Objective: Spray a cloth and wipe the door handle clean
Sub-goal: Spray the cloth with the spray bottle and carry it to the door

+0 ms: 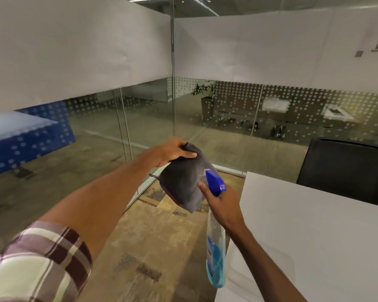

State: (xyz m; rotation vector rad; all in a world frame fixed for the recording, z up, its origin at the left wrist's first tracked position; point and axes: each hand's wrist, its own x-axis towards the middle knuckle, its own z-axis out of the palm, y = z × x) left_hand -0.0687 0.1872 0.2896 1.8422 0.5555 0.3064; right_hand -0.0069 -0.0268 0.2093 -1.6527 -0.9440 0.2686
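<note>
Carpet [153, 232], glass partitions [148, 118], white table [314, 225]; left hand [170, 152] pinches grey cloth [183, 184] top; right hand [222, 203] grips spray bottle [215, 247], nozzle seemingly touching cloth

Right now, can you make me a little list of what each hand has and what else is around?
left hand: holds the grey cloth by its top edge
right hand: holds the spray bottle, blue nozzle right against the cloth
bottle liquid: blue, low in the bottle
table: white, at the right
chair: black, behind the table
walls: glass with dot pattern
door handle: not in view
</note>
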